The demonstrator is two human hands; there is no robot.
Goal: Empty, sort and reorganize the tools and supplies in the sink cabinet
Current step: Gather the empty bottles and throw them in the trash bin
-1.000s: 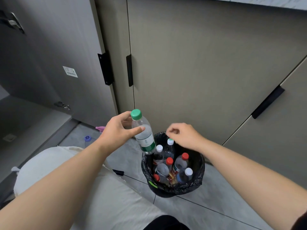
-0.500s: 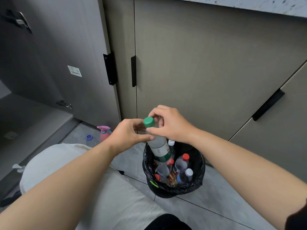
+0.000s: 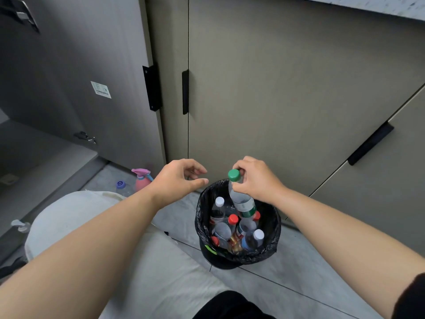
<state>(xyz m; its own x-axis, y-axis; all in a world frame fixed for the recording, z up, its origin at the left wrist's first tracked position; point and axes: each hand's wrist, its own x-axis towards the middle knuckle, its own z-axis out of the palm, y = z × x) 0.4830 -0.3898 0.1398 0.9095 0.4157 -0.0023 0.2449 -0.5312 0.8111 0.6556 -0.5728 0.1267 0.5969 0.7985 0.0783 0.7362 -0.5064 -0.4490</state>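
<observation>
My right hand point(image 3: 255, 180) grips the neck of a clear bottle with a green cap point(image 3: 241, 201). The bottle hangs upright with its lower half inside a small bin lined with a black bag point(image 3: 273, 229). Several other bottles with white and red caps stand in the bin. To the bottle's left my left hand point(image 3: 179, 180) hovers with fingers apart, holding nothing and not touching the bottle.
Closed cabinet doors with black handles point(image 3: 185, 92) stand right behind the bin. An open cabinet door point(image 3: 92, 77) is at the left. A pink spray bottle point(image 3: 142, 180) and a blue-capped bottle point(image 3: 122, 186) stand on the floor by it. My knee in light trousers point(image 3: 76, 217) is at lower left.
The green-capped bottle passed from my left hand to my right hand. My left hand let go and drew off left. The bottle sank lower into the bin.
</observation>
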